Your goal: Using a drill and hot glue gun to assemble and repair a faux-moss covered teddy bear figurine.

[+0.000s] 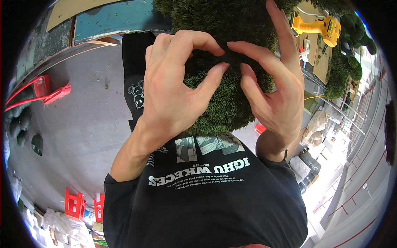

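A rounded form covered in green artificial moss (225, 103) fills the upper middle of the head view. My left hand (173, 89) presses on it from the left, thumb and forefinger pinching at the surface near a dark bare patch (231, 56). My right hand (271, 78) rests on the right side, its forefinger and thumb meeting the left fingers at that patch, the other fingers spread upward. Below the hands my black printed T-shirt (206, 194) fills the lower frame.
A yellow cordless drill (318, 27) lies on a board at the upper right, beside more green mossy shapes (345, 68). A red broom and dustpan (39, 91) lie on the grey floor at left. Red plastic stools (74, 203) stand at lower left. Wrapped bundles sit at right.
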The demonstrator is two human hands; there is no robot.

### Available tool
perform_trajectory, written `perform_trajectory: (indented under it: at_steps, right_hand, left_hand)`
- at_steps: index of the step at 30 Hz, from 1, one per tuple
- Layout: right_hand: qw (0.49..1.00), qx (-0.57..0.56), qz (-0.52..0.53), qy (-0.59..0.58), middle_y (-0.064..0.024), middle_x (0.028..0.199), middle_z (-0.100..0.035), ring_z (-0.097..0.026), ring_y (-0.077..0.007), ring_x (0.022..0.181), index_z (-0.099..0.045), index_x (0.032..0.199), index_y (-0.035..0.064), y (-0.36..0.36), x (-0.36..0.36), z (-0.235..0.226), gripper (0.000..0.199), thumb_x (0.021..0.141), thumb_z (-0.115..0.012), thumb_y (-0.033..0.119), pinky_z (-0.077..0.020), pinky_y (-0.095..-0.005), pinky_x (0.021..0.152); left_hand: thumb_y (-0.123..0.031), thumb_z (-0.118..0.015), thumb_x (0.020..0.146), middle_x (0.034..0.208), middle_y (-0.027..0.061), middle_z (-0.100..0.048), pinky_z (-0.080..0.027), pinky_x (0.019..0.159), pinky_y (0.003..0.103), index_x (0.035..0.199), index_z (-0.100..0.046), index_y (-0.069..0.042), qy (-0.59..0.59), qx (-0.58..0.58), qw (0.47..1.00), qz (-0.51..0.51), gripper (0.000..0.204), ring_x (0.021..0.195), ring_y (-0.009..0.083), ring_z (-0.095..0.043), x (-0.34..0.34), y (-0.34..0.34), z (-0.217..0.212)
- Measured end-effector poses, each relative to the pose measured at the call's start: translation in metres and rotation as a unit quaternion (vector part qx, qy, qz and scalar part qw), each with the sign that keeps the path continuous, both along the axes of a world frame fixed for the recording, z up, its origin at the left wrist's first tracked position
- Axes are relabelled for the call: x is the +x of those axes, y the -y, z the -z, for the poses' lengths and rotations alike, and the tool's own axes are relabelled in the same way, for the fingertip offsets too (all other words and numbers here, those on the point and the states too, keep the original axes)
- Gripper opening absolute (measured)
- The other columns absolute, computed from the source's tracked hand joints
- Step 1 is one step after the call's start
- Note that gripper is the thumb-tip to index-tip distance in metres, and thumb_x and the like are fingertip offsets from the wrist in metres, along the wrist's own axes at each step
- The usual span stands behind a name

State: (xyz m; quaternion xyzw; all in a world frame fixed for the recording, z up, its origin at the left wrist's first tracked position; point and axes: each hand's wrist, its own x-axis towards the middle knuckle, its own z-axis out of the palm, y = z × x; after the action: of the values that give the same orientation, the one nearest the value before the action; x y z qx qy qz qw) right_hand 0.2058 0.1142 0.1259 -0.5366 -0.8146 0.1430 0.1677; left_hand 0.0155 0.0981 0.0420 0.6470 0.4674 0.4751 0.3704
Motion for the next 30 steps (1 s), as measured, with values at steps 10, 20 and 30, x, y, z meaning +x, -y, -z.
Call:
perform_trajectory:
  at_steps: [10,20,30]
  right_hand:
    - [0.988,0.085,-0.091,0.088,-0.0348,0.163,-0.044,-0.043,-0.0555,0.151,-0.087,0.097,0.0103,-0.008,0.008,0.003,0.029,0.072,-0.075,0.003,-0.0367,-0.0603,0.122]
    - [0.995,0.059,-0.074,0.021,-0.032,0.158,-0.053,-0.053,-0.0452,0.148,-0.087,0.101,0.0083,-0.004,0.015,0.001,0.031,0.075,-0.074,-0.003,-0.0412,-0.0495,0.122]
    - [0.994,0.067,-0.081,-0.001,-0.0337,0.156,-0.054,-0.054,-0.0446,0.147,-0.086,0.103,0.0074,-0.004,0.023,0.007,0.03,0.076,-0.075,0.002,-0.0411,-0.0494,0.122]
  left_hand:
    - [-0.005,-0.085,0.082,0.107,-0.0021,-0.073,-0.045,0.09,0.036,0.112,-0.07,-0.01,0.028,-0.002,0.999,-0.026,0.034,0.1,0.0203,-0.061,0.003,-0.001,0.002]
    - [-0.001,-0.084,0.081,0.107,0.0039,-0.076,-0.049,0.089,0.034,0.102,-0.078,-0.008,-0.044,0.055,0.997,-0.008,0.023,0.1,0.0225,-0.063,-0.001,-0.002,-0.001]
    - [-0.002,-0.082,0.082,0.107,0.0024,-0.075,-0.047,0.087,0.036,0.099,-0.078,-0.01,-0.081,0.08,0.993,-0.026,0.019,0.096,0.0246,-0.061,0.003,0.001,-0.003]
